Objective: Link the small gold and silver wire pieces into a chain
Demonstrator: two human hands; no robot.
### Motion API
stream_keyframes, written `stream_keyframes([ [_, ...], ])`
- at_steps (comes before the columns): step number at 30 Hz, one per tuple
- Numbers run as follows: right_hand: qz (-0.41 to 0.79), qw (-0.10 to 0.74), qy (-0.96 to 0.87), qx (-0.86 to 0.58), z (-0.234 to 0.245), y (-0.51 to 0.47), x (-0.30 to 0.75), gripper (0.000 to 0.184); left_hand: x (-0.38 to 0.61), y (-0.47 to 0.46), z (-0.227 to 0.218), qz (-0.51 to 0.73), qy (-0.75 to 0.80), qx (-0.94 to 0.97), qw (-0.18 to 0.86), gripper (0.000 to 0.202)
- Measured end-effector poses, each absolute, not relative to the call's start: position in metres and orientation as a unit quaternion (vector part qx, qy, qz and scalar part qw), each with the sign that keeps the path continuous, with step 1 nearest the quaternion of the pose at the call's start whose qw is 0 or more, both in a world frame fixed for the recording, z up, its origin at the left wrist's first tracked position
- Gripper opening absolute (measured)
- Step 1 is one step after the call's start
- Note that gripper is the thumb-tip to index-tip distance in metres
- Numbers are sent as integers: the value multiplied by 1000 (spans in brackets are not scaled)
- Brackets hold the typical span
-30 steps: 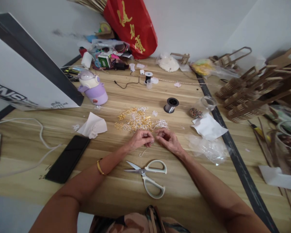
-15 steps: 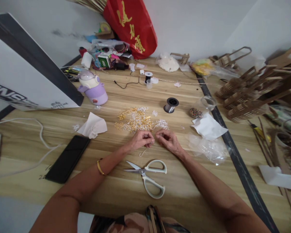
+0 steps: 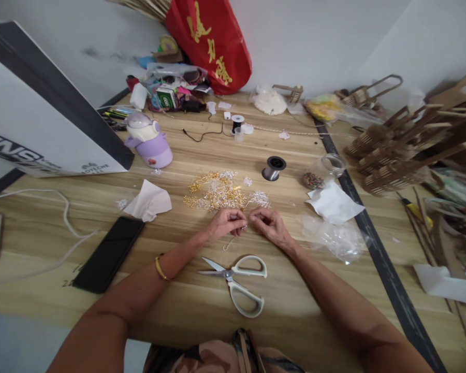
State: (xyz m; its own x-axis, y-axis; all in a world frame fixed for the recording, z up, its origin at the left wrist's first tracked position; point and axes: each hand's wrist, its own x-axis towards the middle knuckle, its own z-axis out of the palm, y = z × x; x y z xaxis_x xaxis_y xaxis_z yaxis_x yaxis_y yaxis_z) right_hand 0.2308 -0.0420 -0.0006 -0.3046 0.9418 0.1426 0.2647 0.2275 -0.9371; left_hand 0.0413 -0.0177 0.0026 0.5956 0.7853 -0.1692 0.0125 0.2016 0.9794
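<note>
My left hand (image 3: 229,223) is closed in a pinch on a thin beaded chain (image 3: 228,243), whose free end hangs down onto the table. Close beside it, my right hand (image 3: 270,226) has its fingertips pressed together; whatever they hold is too small to make out. Just beyond both hands lies a heap of gold and silver beads (image 3: 219,191), with a small pile of silver pins (image 3: 259,198) at its right. White-handled scissors (image 3: 233,282) lie spread apart on the table in front of my body.
A spool of wire (image 3: 274,169) stands behind the beads. To the left are a black phone (image 3: 108,255), crumpled paper (image 3: 149,201) and a purple bottle (image 3: 149,145). A bead jar (image 3: 330,167), white paper (image 3: 336,203) and plastic bags (image 3: 341,238) lie right. Small woven baskets (image 3: 388,150) crowd the far right.
</note>
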Motion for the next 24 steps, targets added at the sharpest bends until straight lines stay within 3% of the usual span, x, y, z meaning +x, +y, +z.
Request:
stream_keyframes([
  [24, 392, 382, -715, -434, 0, -44, 230, 23, 41, -17, 2, 268, 357, 572, 688, 29],
])
